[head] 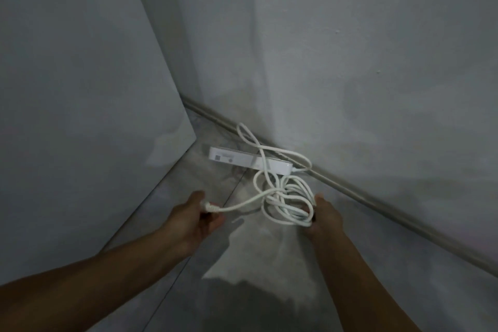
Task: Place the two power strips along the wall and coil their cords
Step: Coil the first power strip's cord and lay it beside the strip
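White cord [280, 193] loops gather in the right hand [324, 217], whose fingers curl round the bundle. The fingers of the left hand [192, 214] pinch the plug [208, 207] at the cord's free end. Just beyond both hands the white power strip [250, 161] lies on the grey floor [256, 250], close along the wall [350, 62].

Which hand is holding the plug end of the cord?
The left hand: it pinches the plug, with a single strand running off it. The right hand grips the bundled loops near the power strip.
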The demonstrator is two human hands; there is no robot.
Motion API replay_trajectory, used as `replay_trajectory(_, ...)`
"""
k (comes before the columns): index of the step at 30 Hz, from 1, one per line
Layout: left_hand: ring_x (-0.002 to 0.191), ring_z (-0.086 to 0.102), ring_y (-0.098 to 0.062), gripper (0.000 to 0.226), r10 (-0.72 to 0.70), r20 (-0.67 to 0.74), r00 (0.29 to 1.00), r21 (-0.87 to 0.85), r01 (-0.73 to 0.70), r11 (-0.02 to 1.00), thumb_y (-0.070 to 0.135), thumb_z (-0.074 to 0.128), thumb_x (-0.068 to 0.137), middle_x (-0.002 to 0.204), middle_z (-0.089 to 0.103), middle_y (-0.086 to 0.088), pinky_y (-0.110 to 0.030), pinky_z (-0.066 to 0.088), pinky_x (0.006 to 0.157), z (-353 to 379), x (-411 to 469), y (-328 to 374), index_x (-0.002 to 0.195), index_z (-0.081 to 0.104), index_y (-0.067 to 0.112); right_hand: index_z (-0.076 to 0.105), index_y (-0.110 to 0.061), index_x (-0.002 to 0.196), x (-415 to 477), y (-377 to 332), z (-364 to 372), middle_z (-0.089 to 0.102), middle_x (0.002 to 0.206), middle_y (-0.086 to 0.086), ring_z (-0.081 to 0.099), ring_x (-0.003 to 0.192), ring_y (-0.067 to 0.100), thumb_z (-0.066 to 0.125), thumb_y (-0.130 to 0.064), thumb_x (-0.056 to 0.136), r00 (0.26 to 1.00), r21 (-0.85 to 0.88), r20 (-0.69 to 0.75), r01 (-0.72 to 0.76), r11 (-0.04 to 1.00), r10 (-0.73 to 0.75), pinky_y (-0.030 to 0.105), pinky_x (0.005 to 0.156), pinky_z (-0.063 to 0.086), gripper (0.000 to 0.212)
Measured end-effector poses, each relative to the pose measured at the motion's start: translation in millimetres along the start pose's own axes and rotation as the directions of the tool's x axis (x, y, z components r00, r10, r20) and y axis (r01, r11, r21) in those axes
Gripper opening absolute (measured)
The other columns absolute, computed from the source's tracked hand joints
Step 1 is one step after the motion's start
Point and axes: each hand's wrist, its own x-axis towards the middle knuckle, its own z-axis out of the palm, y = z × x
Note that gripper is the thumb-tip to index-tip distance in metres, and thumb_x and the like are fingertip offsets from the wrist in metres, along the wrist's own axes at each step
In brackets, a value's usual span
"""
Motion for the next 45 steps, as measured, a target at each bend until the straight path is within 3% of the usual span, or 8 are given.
replay_trajectory(8, 0.030, 0.038, -0.013, 0.036, -0.175, 0.104, 0.979, 0.255, 0.144, 0.956, 0.015, 0.041, 0.099, 0.048, 0.040, -0.006, -0.013, 0.034, 0.035, 40.5, 4.4, -33.5, 0.066, 0.053, 0.008, 0.056, -0.004, 0.074, -32.1, 16.5, 16.2, 0.060, 0.054, 0.008, 0.061, 0.049, 0.021, 0.054, 0.005, 0.068, 0.921, 0.065, 0.323, -0.249, 0.966, 0.216, 0.021, 0.044, 0.051, 0.010)
replay_trajectory(11, 0.050, 0.043, -0.017, 0.018, -0.246, 0.242, 0.939, 0.399, 0.134, 0.907, 0.007, 0.050, 0.094, 0.062, 0.046, -0.008, -0.020, 0.039, 0.044, 55.1, 0.4, -38.8, 0.076, 0.054, 0.011, 0.056, -0.002, 0.082, -37.8, 26.8, 25.1, 0.064, 0.056, 0.009, 0.064, 0.053, 0.025, 0.038, 0.000, 0.098, 0.946, 0.084, 0.268, -0.209, 0.974, 0.179, 0.026, 0.045, 0.055, 0.024)
replay_trajectory(17, 0.097, 0.068, -0.034, 0.026, 0.160, 0.384, 0.909, 0.292, -0.283, 0.913, -0.001, 0.058, 0.088, 0.109, 0.070, -0.020, -0.040, 0.056, 0.087, 60.3, -2.2, -43.9, 0.113, 0.066, 0.002, 0.057, 0.001, 0.093, -36.0, 31.8, 32.7, 0.058, 0.081, 0.018, 0.059, 0.061, 0.029, 0.042, -0.014, 0.101, 0.984, 0.067, 0.106, -0.149, 0.987, 0.141, 0.028, 0.038, 0.052, 0.023)
replay_trajectory(24, 0.091, 0.048, -0.031, 0.039, -0.109, 0.548, 0.829, 0.288, -0.065, 0.955, 0.044, 0.045, 0.085, 0.094, 0.060, -0.012, -0.034, 0.039, 0.081, 39.7, 2.6, -11.6, 0.098, 0.066, 0.014, 0.063, 0.002, 0.085, -19.3, 46.4, 26.5, 0.064, 0.080, 0.019, 0.063, 0.061, 0.027, 0.043, -0.014, 0.099, 0.998, -0.134, 0.031, 0.057, 0.989, -0.053, 0.036, 0.060, 0.056, 0.029)
replay_trajectory(30, 0.083, 0.066, -0.035, 0.049, 0.001, 0.304, 0.953, 0.480, -0.154, 0.864, 0.014, 0.070, 0.081, 0.116, 0.061, -0.032, -0.035, 0.057, 0.066, 62.6, 5.4, -16.9, 0.123, 0.055, -0.005, 0.057, -0.003, 0.104, -10.8, 73.9, 15.3, 0.066, 0.090, 0.012, 0.064, 0.077, 0.023, 0.041, -0.029, 0.101, 0.911, -0.635, 0.105, 0.370, 0.679, -0.398, 0.028, 0.067, 0.052, 0.031)
replay_trajectory(37, 0.066, 0.071, -0.022, 0.050, 0.151, 0.093, 0.984, 0.319, -0.173, 0.932, 0.011, 0.069, 0.072, 0.092, 0.067, -0.014, -0.028, 0.054, 0.053, 60.5, 7.1, -44.3, 0.115, 0.043, 0.008, 0.053, -0.016, 0.097, -1.9, 64.7, 5.2, 0.063, 0.086, 0.001, 0.062, 0.078, 0.016, 0.053, -0.039, 0.095, 0.892, -0.682, 0.161, 0.410, 0.606, -0.423, 0.028, 0.071, 0.050, 0.023)
replay_trajectory(43, 0.075, 0.066, -0.031, 0.042, -0.120, 0.289, 0.950, 0.120, 0.088, 0.989, 0.015, 0.053, 0.080, 0.097, 0.066, -0.024, -0.034, 0.057, 0.066, 60.3, 4.6, -47.7, 0.117, 0.060, -0.005, 0.048, -0.018, 0.099, -0.8, 65.7, 0.0, 0.058, 0.084, -0.003, 0.056, 0.070, 0.008, 0.046, -0.036, 0.099, 0.899, -0.758, 0.162, 0.377, 0.532, -0.407, 0.022, 0.061, 0.038, 0.018)
replay_trajectory(45, 0.079, 0.066, -0.028, 0.036, -0.194, 0.387, 0.901, 0.160, 0.142, 0.977, 0.020, 0.048, 0.084, 0.092, 0.069, -0.019, -0.035, 0.055, 0.075, 55.8, 6.3, -48.8, 0.106, 0.068, -0.001, 0.049, -0.020, 0.104, -5.9, 65.5, -3.1, 0.058, 0.095, 0.002, 0.061, 0.086, 0.021, 0.048, -0.034, 0.098, 0.839, -0.862, 0.255, 0.423, 0.281, -0.481, 0.028, 0.073, 0.042, 0.015)
